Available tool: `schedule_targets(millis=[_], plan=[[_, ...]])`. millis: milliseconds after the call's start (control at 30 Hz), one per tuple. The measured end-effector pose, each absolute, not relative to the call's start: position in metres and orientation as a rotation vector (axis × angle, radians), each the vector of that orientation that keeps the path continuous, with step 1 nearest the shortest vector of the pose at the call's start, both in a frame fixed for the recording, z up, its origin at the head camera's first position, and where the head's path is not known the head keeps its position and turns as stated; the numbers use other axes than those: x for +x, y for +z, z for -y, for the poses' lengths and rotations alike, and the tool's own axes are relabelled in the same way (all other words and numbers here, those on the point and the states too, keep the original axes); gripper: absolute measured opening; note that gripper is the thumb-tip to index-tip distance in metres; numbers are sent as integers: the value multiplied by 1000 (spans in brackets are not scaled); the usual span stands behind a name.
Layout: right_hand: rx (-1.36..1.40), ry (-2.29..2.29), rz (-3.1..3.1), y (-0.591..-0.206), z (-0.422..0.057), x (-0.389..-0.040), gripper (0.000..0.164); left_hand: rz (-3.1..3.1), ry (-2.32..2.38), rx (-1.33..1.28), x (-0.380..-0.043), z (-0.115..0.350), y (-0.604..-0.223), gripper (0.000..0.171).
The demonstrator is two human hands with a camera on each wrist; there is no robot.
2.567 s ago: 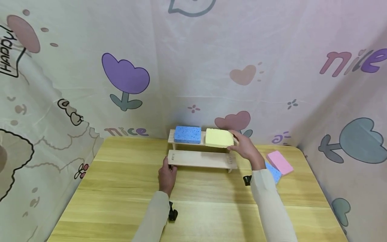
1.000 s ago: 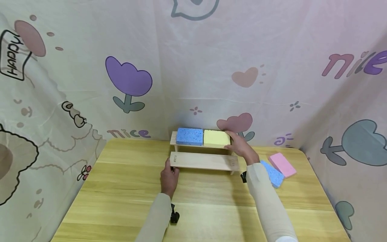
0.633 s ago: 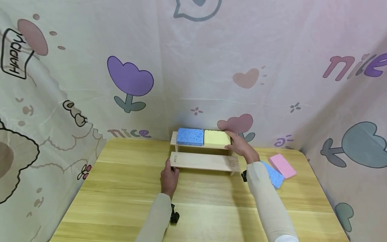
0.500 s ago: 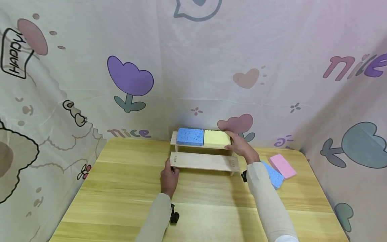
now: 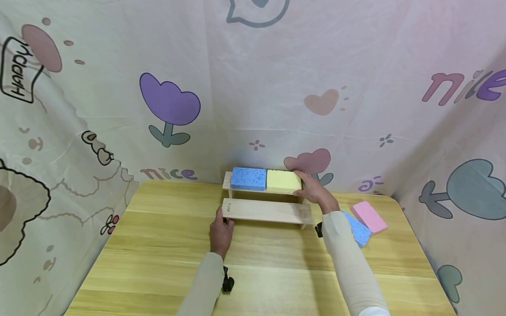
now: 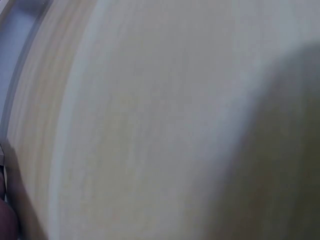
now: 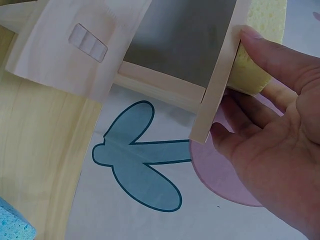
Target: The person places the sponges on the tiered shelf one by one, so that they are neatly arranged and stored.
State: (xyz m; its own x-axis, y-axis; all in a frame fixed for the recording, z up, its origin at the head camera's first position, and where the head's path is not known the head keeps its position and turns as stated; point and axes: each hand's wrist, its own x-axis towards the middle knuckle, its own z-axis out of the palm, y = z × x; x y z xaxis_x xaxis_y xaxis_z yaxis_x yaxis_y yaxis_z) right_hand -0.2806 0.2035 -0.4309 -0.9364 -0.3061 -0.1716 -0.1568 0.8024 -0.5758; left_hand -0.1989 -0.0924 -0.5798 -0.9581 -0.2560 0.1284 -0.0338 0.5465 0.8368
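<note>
A small two-tier wooden rack (image 5: 265,211) stands at the back of the table. On its upper tier a speckled blue sponge (image 5: 248,178) and a yellow sponge (image 5: 283,179) lie side by side, with hardly any gap between them. My right hand (image 5: 315,191) holds the yellow sponge by its right end, thumb at the front and fingers behind; the right wrist view shows this yellow sponge (image 7: 257,62) just past the tier's edge board. My left hand (image 5: 221,233) grips the front left corner of the bare lower tier. In the left wrist view only a sliver of that hand shows.
To the right on the wooden table (image 5: 158,237), a pink sponge (image 5: 369,217) lies against a second blue sponge (image 5: 358,229), partly hidden by my right sleeve. A printed cloth (image 5: 253,87) hangs right behind the rack and along both sides.
Since the earliest frame, my right hand has slid the yellow sponge left against the blue one and its tilt is gone. The left hand keeps its place; the last half second shows no movement.
</note>
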Motion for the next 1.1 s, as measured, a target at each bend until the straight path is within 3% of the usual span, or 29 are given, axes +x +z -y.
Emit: schedule_targets(millis=[333, 667, 1100], plan=[[-373, -1002, -2722, -432, -202, -277, 98, 2538, -1354, 225, -197, 94, -581, 49], [-302, -1049, -2691, -434, -215, -274, 102, 2544, -1345, 237, -198, 90, -582, 49], [-229, -1075, -2826, -433, -247, -253, 95, 2536, -1342, 229, -200, 93, -584, 52]])
